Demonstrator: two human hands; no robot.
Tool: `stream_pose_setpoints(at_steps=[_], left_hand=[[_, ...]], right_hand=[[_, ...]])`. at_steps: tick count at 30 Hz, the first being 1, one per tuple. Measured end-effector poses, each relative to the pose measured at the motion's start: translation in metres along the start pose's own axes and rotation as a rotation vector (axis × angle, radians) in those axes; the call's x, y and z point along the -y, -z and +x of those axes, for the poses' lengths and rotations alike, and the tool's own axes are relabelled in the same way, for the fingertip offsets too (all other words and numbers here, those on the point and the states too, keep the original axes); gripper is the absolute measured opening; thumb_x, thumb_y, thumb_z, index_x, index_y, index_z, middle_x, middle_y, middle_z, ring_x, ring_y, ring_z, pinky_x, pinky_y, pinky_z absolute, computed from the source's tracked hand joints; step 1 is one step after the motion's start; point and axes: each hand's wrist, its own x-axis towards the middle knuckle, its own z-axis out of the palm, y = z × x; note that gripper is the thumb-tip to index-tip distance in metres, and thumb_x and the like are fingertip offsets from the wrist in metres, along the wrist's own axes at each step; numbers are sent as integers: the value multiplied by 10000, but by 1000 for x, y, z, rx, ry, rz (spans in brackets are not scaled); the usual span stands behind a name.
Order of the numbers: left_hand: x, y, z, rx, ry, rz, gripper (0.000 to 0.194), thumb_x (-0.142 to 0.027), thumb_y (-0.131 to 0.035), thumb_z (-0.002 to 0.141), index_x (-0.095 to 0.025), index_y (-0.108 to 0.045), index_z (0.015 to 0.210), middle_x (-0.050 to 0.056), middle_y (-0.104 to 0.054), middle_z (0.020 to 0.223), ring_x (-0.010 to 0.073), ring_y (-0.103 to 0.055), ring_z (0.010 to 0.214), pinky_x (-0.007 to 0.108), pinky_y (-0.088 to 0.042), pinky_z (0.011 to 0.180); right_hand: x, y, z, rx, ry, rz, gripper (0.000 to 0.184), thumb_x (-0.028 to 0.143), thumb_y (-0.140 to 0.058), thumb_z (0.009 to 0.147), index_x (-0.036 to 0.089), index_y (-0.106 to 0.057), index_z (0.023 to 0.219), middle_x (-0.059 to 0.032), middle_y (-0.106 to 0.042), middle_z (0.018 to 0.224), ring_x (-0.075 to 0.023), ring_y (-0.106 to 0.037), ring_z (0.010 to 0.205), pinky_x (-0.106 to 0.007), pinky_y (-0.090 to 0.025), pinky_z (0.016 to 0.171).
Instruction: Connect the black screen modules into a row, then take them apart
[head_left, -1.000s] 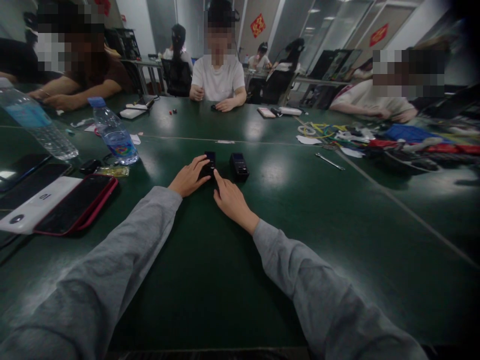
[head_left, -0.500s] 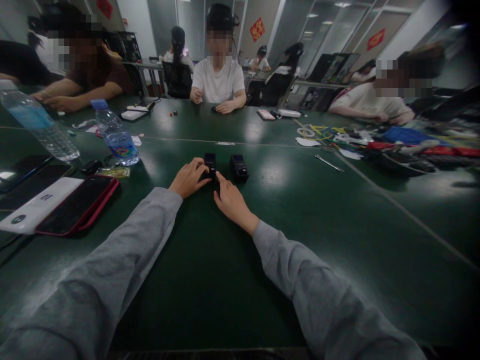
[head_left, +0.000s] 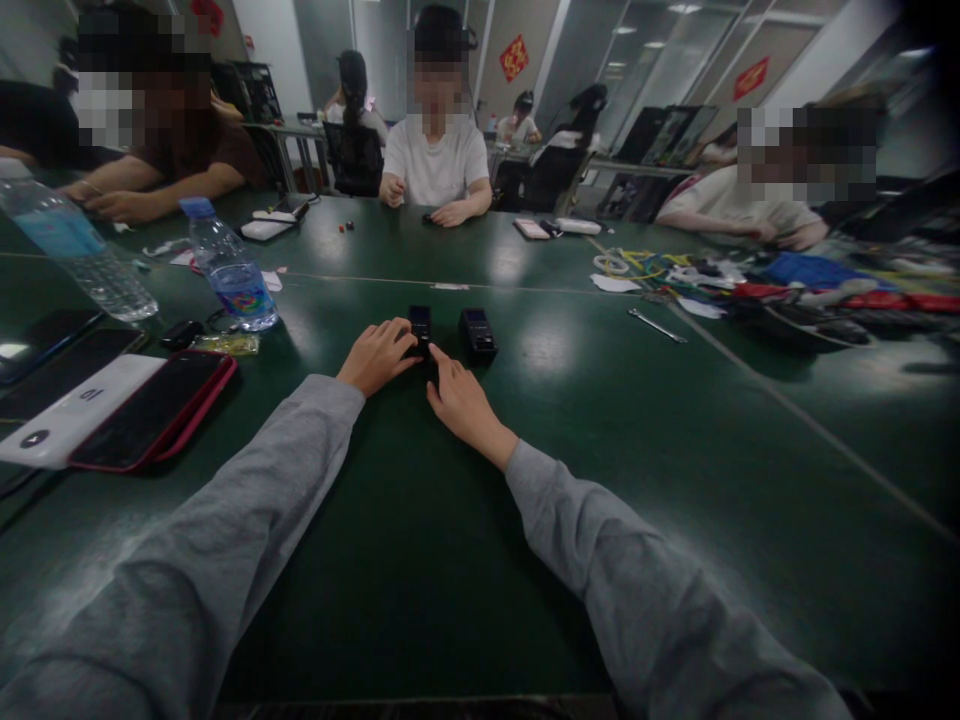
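Note:
A small black box-like device [head_left: 420, 326] stands on the green table [head_left: 420, 560] straight ahead of me. My left hand [head_left: 375, 356] curls round its left side, fingertips on it. From the right, my right hand [head_left: 459, 396] touches its near edge with thumb and forefinger pinched against it. A second small black device [head_left: 478, 334] lies just to the right, untouched. Grey sleeves cover both my arms.
At left lie phones [head_left: 150, 408], a white power bank [head_left: 67, 412] and two water bottles [head_left: 229, 268]. A metal tool [head_left: 658, 325] and a heap of cables and coloured parts [head_left: 757, 282] sit at right. Other people sit across the table.
My left hand's fingers have drawn in a little round the device. The device and my right hand stay where they were.

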Motion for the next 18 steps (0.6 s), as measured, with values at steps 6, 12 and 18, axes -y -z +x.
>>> stream_pose_setpoints(at_steps=[6,12,18], left_hand=[[2,-6,-1,3,17,-61,272,-410,-558,926,-171,-572,1055,142,-590,1145,258,-609,968,368,-472,783],[2,-6,1,42,48,-151,272,-409,-568,920,-159,-547,1027,140,-579,1144,256,-613,986,373,-486,818],[2,-8,1,26,25,-161,255,-390,-548,933,-147,-529,1008,135,-562,1128,238,-617,954,373,-521,815]], right_hand=[[0,0,0,3,-6,13,606,163,-446,941,75,-236,1502,-190,-530,1321,-298,-524,1155,-474,-479,958],[-1,-2,0,1,-9,16,600,164,-434,942,65,-237,1501,-201,-522,1332,-303,-514,1176,-478,-470,965],[-1,-1,0,-3,10,11,597,162,-434,944,46,-237,1496,-200,-532,1311,-302,-521,1152,-466,-484,934]])
